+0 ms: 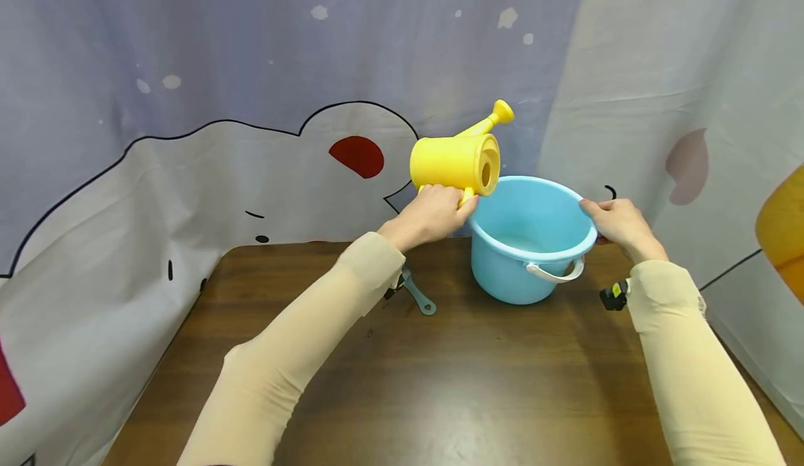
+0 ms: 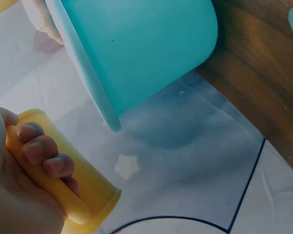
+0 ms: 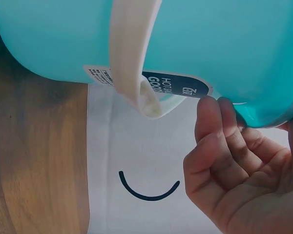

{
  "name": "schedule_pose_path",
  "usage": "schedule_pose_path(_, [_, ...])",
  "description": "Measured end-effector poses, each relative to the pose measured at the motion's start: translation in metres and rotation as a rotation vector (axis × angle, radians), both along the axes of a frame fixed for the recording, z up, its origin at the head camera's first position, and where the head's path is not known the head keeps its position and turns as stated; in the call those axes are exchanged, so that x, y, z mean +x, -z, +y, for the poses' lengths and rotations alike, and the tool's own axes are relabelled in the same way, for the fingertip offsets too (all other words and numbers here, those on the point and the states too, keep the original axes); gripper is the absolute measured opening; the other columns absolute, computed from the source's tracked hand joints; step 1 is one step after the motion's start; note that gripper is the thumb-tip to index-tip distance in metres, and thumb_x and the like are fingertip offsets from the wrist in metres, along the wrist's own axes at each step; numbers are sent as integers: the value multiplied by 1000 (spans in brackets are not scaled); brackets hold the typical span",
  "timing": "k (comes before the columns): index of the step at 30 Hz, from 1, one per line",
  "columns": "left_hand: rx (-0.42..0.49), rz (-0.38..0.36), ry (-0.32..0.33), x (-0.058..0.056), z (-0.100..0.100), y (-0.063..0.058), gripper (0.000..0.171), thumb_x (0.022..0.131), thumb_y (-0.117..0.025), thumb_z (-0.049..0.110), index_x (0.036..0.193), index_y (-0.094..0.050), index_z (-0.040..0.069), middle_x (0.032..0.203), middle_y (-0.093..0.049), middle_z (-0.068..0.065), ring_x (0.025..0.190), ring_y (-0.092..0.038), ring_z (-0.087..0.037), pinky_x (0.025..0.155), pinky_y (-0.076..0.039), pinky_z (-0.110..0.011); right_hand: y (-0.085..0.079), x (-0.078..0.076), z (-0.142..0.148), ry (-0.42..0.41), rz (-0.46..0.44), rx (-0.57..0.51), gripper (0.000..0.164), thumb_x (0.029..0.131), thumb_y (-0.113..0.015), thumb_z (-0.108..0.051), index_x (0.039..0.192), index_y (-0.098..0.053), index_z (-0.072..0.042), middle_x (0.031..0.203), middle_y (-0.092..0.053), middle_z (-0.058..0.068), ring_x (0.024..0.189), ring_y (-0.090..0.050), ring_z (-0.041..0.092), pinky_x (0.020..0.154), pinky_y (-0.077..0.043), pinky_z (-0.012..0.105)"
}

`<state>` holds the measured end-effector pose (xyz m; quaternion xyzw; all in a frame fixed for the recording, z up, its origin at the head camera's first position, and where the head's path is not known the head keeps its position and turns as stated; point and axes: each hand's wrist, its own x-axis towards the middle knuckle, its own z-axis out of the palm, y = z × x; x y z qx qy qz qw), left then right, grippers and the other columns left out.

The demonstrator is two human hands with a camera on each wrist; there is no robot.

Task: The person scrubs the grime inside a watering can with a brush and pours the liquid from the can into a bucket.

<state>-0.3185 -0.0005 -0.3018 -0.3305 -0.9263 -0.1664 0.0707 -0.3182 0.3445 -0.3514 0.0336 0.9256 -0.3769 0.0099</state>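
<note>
My left hand [image 1: 433,213] grips the handle of a yellow watering can [image 1: 447,162]. The can is tipped on its side in the air, its round opening facing right and its spout pointing up and right. In the left wrist view, curled fingers [image 2: 41,151] wrap the can's handle [image 2: 53,187]. A light blue bucket [image 1: 511,281] stands upright at the table's back, right of the can. My right hand [image 1: 618,225] pinches its right rim, thumb over the edge and fingers outside, as the right wrist view also shows. The bucket's white handle [image 3: 132,53] hangs down in front.
Behind the left forearm, a tool with a grey-blue handle [image 1: 419,297] lies on the brown wooden table [image 1: 427,382]; the sleeve hides part of it. A printed curtain [image 1: 264,47] hangs right behind the table. An orange shape [image 1: 782,232] shows at the right edge.
</note>
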Motion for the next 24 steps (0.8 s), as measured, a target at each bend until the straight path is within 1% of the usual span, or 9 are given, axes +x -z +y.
schedule_pose_path(4, [-95,42,-28,-3,12,-1,43,104,-35,35,70,-51,13,65,-46,-1,68,-49,-19,72,-37,-33,0,-1,-5,-2,11,11,74,99,-41,-54,130,-53,13,84,-69,10,66,-64,14,64,-51,29])
schedule_pose_path(6, [-155,81,-43,-4,17,0,44,103,-34,36,69,-51,13,65,-48,-1,68,-49,-19,71,-37,-33,0,-2,-7,-7,12,12,73,99,-41,-53,129,-54,13,83,-69,10,66,-64,14,64,-50,29])
schedule_pose_path(9, [-257,140,-57,-5,24,4,45,104,-33,37,70,-52,15,67,-50,0,70,-50,-17,73,-37,-33,1,-3,-8,-13,13,12,73,99,-41,-53,128,-54,13,83,-69,10,66,-65,14,64,-50,29])
schedule_pose_path(12, [-344,188,-57,-5,32,5,45,104,-31,38,71,-52,16,69,-54,1,73,-52,-15,77,-36,-33,1,-3,-7,-18,12,2,73,99,-41,-52,128,-54,13,84,-69,12,67,-65,15,65,-51,30])
schedule_pose_path(17, [-431,244,-50,-5,47,5,44,104,-31,38,74,-57,17,75,-58,1,79,-55,-16,81,-36,-34,2,0,-1,-15,22,14,72,99,-41,-52,125,-56,14,84,-69,13,66,-65,15,65,-52,31])
schedule_pose_path(24, [-526,325,-19,-7,62,9,42,104,-33,40,84,-63,19,84,-64,2,87,-56,-16,85,-36,-35,0,5,6,-1,19,36,72,99,-41,-53,124,-58,13,79,-68,7,66,-64,15,63,-50,30])
